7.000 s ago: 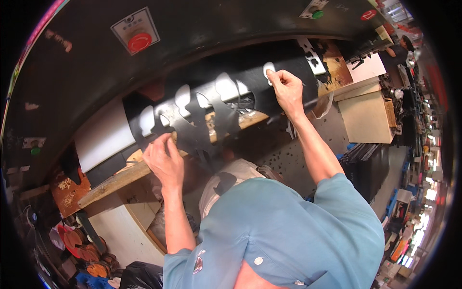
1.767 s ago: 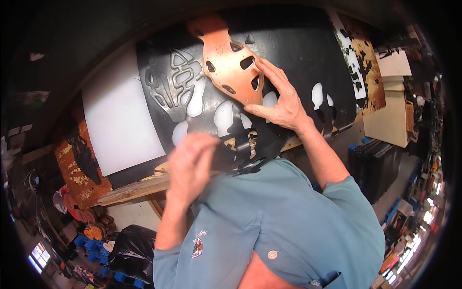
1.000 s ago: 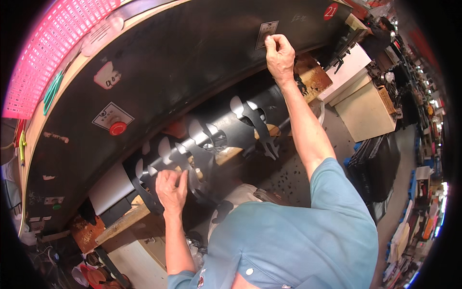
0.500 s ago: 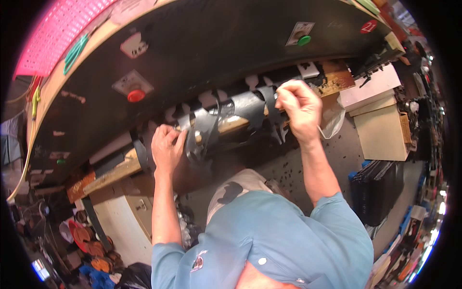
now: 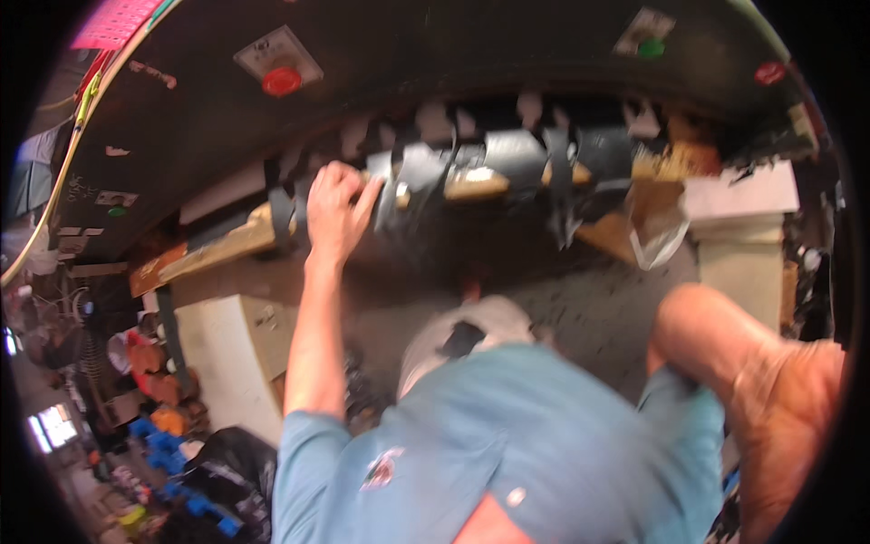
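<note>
My left hand (image 5: 335, 208) reaches to the wooden ledge under the dark machine front. Its fingers are curled, with the thumb at the left part of a black sheet (image 5: 515, 154) full of cut-outs. Limp strips of this sheet hang over the ledge, and light patches show through its gaps. My right arm is bent sharply, bringing my right hand (image 5: 788, 426) up close at the right rim, away from the sheet. Its fingers are not distinguishable there, so what it holds, if anything, is hidden.
A red button (image 5: 282, 82) and a green button (image 5: 651, 48) sit on the dark machine front (image 5: 471, 54). A clear plastic bag (image 5: 657, 227) hangs right of the sheet, beside pale boxes (image 5: 739, 227). A cream cabinet (image 5: 227, 358) stands at left, near a black bag (image 5: 237, 471). Dark scraps litter the floor.
My right hand has left the right end of the black sheet and swung back toward me at the right rim. My left hand stays by the sheet's left part. The view has shifted.
</note>
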Available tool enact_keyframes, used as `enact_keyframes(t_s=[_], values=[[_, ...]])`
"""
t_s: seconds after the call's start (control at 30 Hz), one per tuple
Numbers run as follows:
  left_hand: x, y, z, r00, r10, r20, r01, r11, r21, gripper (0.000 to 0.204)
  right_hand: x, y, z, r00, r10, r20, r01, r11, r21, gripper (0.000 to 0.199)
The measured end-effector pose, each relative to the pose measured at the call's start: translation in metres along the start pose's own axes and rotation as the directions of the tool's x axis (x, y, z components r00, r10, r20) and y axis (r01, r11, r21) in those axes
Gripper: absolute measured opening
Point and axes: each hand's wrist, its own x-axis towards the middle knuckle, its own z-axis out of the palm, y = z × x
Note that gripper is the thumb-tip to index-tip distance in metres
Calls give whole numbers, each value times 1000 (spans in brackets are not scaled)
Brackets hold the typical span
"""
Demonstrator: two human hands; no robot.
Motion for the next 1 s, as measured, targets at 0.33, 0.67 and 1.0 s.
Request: enact_keyframes(t_s=[0.33, 0.67, 1.0], values=[[16, -23, -32, 997, -59, 51, 63, 995, -72, 25, 12, 42, -24, 934, 70, -350, -208, 903, -375, 42], [3, -64, -60, 986, -65, 152, 82, 991, -105, 26, 34, 73, 137, 928, 224, -297, -277, 949, -150, 53], [117, -158, -76, 956, -167, 241, 239, 921, -309, 22, -10, 277, 390, 602, 723, 339, -503, 673, -542, 112]])
